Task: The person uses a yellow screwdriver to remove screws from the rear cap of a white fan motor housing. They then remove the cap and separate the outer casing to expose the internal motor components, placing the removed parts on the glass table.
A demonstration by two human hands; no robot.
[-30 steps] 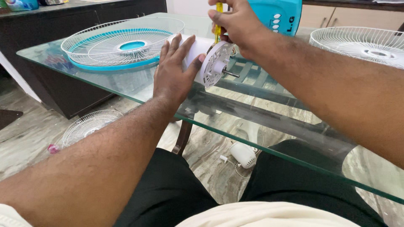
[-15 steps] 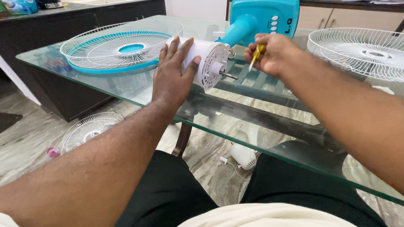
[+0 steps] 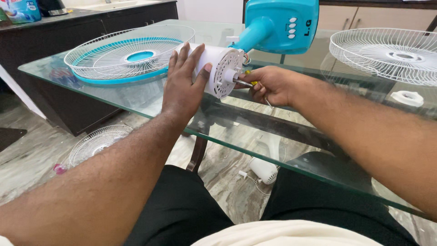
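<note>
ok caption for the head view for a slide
Left hand steadies white fan motor; right hand holds a screwdriver at its face.

Left hand [image 3: 182,86]: bare, no ring or watch visible.
Right hand [image 3: 271,84]: bare, nothing worn on the wrist.
Forearms: bare and hairy, no sleeves reaching them.
Legs: black trousers at 6 o'clock.
Torso: cream-coloured garment along the bottom edge, a pale scrap also at 8 o'clock.
</note>
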